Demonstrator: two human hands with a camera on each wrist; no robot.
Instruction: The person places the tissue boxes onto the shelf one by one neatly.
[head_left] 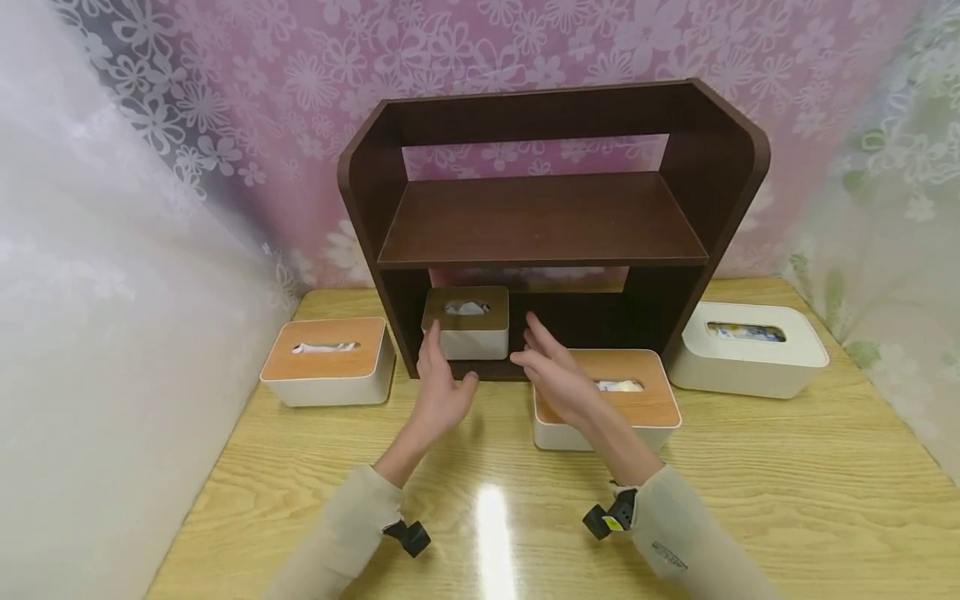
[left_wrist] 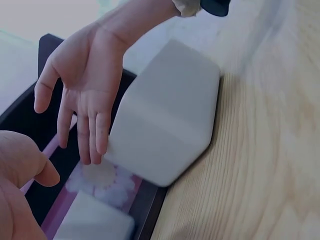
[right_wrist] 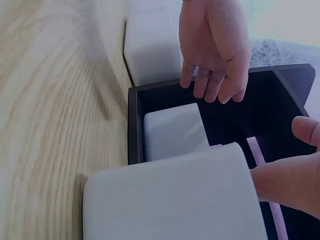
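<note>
A small tissue box (head_left: 474, 343) with a brown lid sits at the left of the shelf unit's lower level. My left hand (head_left: 442, 392) is just in front of it, fingers straight, fingertips overlapping the box's left front in the head view. To the box's right my right hand (head_left: 558, 379) extends its fingers inward, the palms roughly facing each other. Neither hand grips anything. Below the right hand and wrist, a larger tissue box (head_left: 652, 396) with an orange wood lid stands before the shelf, partly hidden. In the right wrist view the small box (right_wrist: 175, 132) shows between the hands.
A dark brown two-level shelf unit (head_left: 540, 221) stands at the back of the wooden table (head_left: 300, 500). Left of it is another wood-lidded tissue box (head_left: 330, 387); to its right sits an all-white tissue box (head_left: 742, 367). Draped coverings hang at both sides.
</note>
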